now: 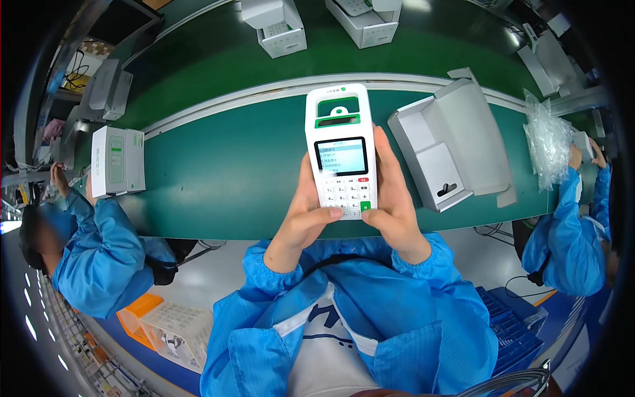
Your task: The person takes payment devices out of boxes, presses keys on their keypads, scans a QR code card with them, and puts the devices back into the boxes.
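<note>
The left hand (303, 210) and right hand (395, 198) are half closed around the white payment terminal (340, 188), above the green table (218, 159). It seems stiff, perhaps light; its lower sides give safest hold.

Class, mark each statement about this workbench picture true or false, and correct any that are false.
1. The left hand and the right hand both hold the white card terminal. True.
2. The terminal's screen is dark. False: it is lit and shows lines of text.
3. The box just to the right of the terminal is open. True.
4. The clear plastic packaging lies between the terminal and that box. False: it lies farther right, beyond the box.
5. The work surface behind the terminal is green. True.
</note>
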Demonstrator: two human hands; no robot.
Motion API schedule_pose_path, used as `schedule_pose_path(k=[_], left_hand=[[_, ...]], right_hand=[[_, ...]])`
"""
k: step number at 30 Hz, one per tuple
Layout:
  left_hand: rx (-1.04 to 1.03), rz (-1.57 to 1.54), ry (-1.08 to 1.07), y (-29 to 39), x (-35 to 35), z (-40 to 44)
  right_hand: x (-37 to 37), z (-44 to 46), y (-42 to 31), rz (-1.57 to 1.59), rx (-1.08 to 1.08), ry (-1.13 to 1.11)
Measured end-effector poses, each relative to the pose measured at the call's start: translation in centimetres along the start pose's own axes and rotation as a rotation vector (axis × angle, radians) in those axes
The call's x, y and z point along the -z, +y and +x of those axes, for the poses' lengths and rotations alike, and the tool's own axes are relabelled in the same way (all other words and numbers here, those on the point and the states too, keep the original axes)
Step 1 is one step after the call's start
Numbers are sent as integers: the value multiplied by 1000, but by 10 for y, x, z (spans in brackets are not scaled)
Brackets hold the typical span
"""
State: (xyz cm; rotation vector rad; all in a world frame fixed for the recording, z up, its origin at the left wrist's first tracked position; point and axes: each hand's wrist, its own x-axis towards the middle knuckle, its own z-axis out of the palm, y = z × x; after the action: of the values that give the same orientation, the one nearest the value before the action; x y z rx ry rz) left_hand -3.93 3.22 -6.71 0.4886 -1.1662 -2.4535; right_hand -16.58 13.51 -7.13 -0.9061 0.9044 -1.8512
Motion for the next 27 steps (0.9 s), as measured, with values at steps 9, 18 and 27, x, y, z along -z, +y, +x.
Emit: schedule_pose_path(k=[9,18,27], left_hand=[[-15,11,15,-1,1,1],[-13,-41,33,0,-1,1],[-399,1413,46,-10,20,0]], right_hand=[[4,1,10,-12,-8,2],[3,-1,6,24,-34,75],[14,-15,26,458,-418,129]])
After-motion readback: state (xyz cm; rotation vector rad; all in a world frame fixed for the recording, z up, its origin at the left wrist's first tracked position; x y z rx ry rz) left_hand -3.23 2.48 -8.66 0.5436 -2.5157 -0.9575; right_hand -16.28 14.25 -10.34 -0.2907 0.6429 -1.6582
